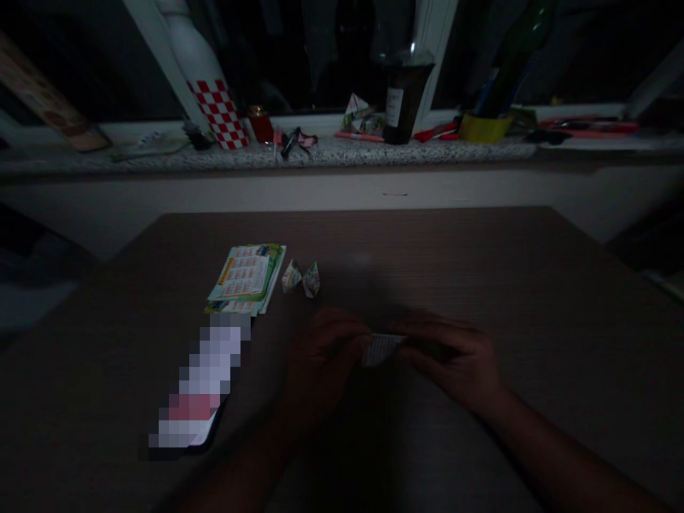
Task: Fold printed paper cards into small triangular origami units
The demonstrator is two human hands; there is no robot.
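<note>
In dim light, my left hand (320, 356) and my right hand (454, 360) meet over a dark wooden table (481, 271), both pinching a small folded piece of printed paper (382, 348) between their fingertips. Two small folded paper shapes (302, 278) sit on the table just beyond my left hand. A stack of printed paper sheets (249, 279) lies to their left.
A blurred-out phone-like object (200, 388) lies left of my left hand. On the stone windowsill (160, 158) behind stand a red-and-white checkered bottle (206, 78), a dark cup (403, 100), a green bottle (516, 57), a yellow tape roll (484, 128) and pens.
</note>
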